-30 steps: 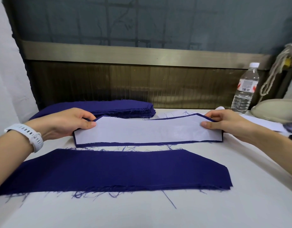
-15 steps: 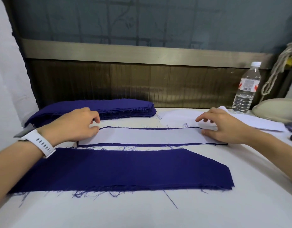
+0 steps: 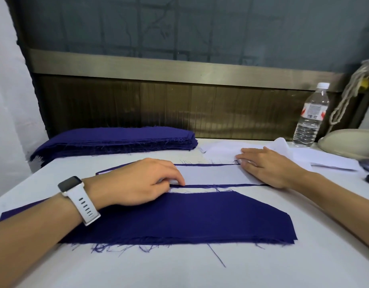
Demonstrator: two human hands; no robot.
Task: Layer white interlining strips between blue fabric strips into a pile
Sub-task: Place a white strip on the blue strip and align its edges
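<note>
The white interlining strip lay flat on a blue fabric strip that showed only as a thin border, with its long axis running from 9 to 3 o'clock across the table. The left grip rested on the strip's left part, its bent fingers setting their tips on the near edge and pinching nothing that showed. The right grip lay flat and unclenched on the right end, fingers pointing toward 9 o'clock. The pile of blue strips sat parallel just beside the pair at 6 o'clock. The left forearm already crossed this pile, so that hand was judged the nearer for a shift that way. Loose white interlining lay at 12 o'clock under the right fingertips, and a blue stack at 10 o'clock. The water bottle carried a red and white label whose writing was too small to read.
</note>
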